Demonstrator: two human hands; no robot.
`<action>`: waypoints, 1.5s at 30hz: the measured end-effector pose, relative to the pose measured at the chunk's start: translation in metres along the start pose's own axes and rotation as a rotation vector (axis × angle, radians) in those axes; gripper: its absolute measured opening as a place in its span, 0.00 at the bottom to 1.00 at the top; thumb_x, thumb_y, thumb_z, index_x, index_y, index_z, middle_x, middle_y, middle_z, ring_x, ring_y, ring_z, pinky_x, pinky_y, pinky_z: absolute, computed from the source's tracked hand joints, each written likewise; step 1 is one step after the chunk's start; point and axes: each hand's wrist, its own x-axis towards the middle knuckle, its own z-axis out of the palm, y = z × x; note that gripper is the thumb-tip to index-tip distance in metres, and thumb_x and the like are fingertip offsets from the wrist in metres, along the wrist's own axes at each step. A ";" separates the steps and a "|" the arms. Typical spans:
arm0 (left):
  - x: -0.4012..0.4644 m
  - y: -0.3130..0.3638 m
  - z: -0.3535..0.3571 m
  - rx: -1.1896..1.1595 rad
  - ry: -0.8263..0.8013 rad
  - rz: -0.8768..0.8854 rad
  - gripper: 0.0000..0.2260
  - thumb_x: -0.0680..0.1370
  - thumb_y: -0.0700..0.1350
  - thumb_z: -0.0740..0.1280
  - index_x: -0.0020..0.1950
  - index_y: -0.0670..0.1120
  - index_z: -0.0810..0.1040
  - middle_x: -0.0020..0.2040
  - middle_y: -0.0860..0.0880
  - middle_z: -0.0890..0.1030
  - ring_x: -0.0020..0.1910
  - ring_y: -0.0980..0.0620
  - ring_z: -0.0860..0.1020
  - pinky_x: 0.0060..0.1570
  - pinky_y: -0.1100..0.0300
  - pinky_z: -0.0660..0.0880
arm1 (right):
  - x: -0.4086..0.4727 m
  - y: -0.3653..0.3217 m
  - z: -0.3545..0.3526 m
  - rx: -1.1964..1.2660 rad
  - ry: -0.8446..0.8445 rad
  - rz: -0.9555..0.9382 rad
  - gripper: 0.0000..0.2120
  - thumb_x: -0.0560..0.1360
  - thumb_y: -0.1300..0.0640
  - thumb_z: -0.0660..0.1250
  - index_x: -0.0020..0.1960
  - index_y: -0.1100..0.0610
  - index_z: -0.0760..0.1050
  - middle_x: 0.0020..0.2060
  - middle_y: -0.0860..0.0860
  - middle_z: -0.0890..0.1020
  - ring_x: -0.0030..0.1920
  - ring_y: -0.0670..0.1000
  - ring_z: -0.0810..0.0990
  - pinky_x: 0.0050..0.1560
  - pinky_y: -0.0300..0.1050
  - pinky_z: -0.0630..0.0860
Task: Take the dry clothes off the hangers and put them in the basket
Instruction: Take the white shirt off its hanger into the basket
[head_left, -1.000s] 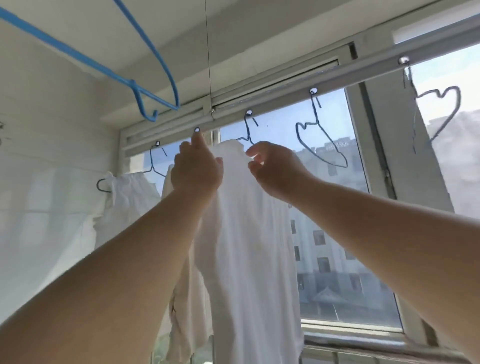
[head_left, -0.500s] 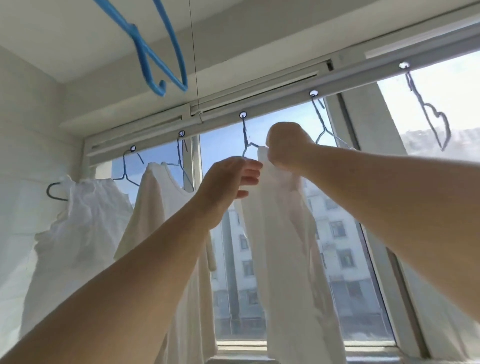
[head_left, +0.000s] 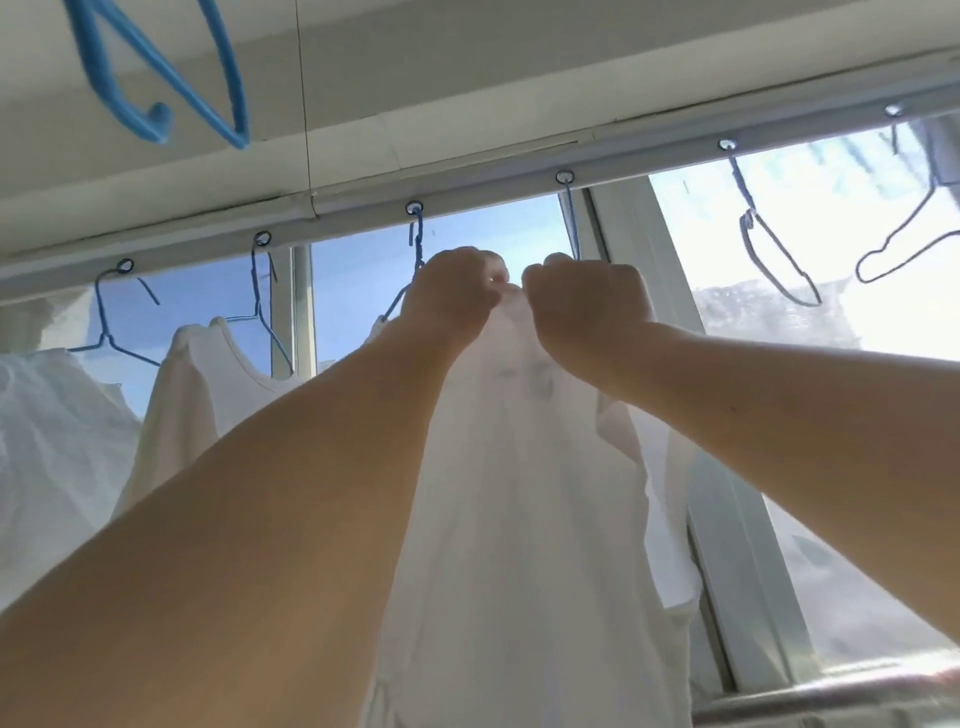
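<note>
Up at the rail, left hand (head_left: 451, 293) and right hand (head_left: 589, 299) pinch the collar of a light, limp shirt (head_left: 524, 493), likely the best hold.

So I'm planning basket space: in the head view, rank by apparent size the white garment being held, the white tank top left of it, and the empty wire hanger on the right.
1. White garment, though nearest the camera.
2. White tank top, partly hidden by the forearm.
3. Empty wire hanger.

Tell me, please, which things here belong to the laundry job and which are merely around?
Job:
left hand and right hand, gripping the white shirt
its hanger
tank top
left garment

Around:
bare hangers
blue hanger
rail
window
</note>
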 end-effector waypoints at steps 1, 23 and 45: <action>0.002 0.004 -0.002 0.021 0.003 0.020 0.07 0.77 0.41 0.62 0.52 0.41 0.77 0.54 0.44 0.79 0.53 0.47 0.75 0.51 0.57 0.69 | -0.001 -0.003 0.000 -0.004 0.000 0.008 0.15 0.77 0.66 0.53 0.61 0.58 0.70 0.52 0.53 0.74 0.53 0.55 0.77 0.43 0.45 0.66; -0.005 -0.009 0.013 0.007 -0.128 -0.062 0.22 0.75 0.61 0.62 0.56 0.44 0.74 0.57 0.44 0.71 0.54 0.45 0.72 0.55 0.52 0.70 | -0.062 0.039 0.015 -0.157 0.049 0.044 0.11 0.65 0.63 0.74 0.41 0.60 0.71 0.26 0.50 0.67 0.22 0.55 0.77 0.27 0.33 0.43; -0.076 -0.087 0.055 -0.493 0.030 -0.652 0.20 0.79 0.36 0.53 0.71 0.44 0.65 0.69 0.42 0.70 0.65 0.42 0.70 0.65 0.50 0.68 | -0.048 -0.027 0.061 0.612 -0.120 0.268 0.10 0.79 0.48 0.59 0.44 0.53 0.67 0.41 0.51 0.76 0.45 0.55 0.74 0.42 0.45 0.67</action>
